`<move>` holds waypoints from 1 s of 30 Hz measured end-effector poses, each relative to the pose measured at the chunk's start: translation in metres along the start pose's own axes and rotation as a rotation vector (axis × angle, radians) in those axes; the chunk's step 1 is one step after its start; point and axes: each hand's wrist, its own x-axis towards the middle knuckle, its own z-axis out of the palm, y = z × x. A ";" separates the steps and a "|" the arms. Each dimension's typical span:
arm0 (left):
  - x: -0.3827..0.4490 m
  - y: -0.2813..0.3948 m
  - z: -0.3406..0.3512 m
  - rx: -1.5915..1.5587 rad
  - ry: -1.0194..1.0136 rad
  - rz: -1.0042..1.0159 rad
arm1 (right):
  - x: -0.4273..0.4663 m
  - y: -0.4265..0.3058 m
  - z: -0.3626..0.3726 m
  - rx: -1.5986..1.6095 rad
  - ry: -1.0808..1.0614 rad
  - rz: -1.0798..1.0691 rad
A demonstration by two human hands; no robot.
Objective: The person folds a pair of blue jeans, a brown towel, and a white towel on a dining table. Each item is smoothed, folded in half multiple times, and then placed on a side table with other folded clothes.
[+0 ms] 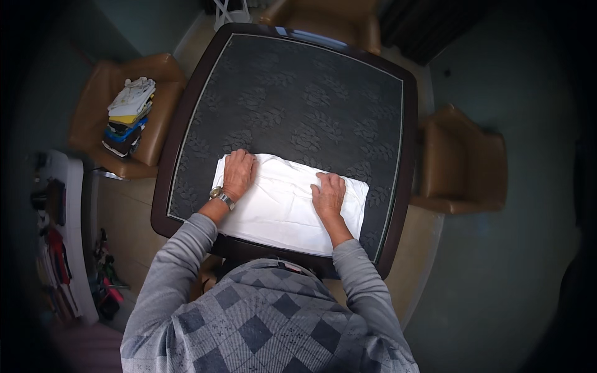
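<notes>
A folded white cloth (280, 205) lies flat on the near part of the table, with a few creases across it. Its far edge looks wavy, and its near edge reaches the dark table rim. On its far left corner rests my left hand (239, 173), fingertips bent over the far edge; whether they pinch the fabric is hard to see. My right hand (329, 193) lies on the right part of the cloth, thumb apart from the bent fingers. A metal wristwatch (223, 197) is on my left wrist.
The square table (298, 107) has a dark floral-patterned top and a brown rim. A stack of folded clothes (128, 116) sits on a tan armchair (158, 121) at left. More tan armchairs stand at right (461, 168) and beyond the table (326, 16). A white shelf (72, 224) holds items at lower left.
</notes>
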 end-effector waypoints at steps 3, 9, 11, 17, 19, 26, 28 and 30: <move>0.008 0.017 -0.020 -0.031 -0.032 -0.016 | 0.010 -0.001 0.012 -0.040 -0.033 0.020; -0.003 -0.012 0.009 0.096 -0.125 0.007 | 0.024 0.002 0.024 -0.058 -0.057 -0.008; -0.005 -0.013 0.010 0.092 -0.149 0.012 | 0.024 0.000 0.023 -0.029 0.001 -0.038; -0.002 0.000 0.000 0.083 -0.188 0.002 | 0.025 -0.003 0.023 -0.045 -0.012 -0.035; -0.006 -0.006 0.010 0.115 -0.165 0.018 | 0.028 -0.001 0.026 -0.064 -0.044 -0.020; -0.002 -0.006 0.001 0.101 -0.082 0.076 | 0.026 0.002 0.021 -0.044 -0.030 -0.060; -0.001 -0.004 -0.011 0.070 -0.076 0.102 | 0.026 -0.002 0.015 -0.020 -0.030 -0.073; -0.005 -0.007 -0.021 0.051 -0.083 0.127 | 0.026 -0.013 0.011 0.041 0.007 -0.123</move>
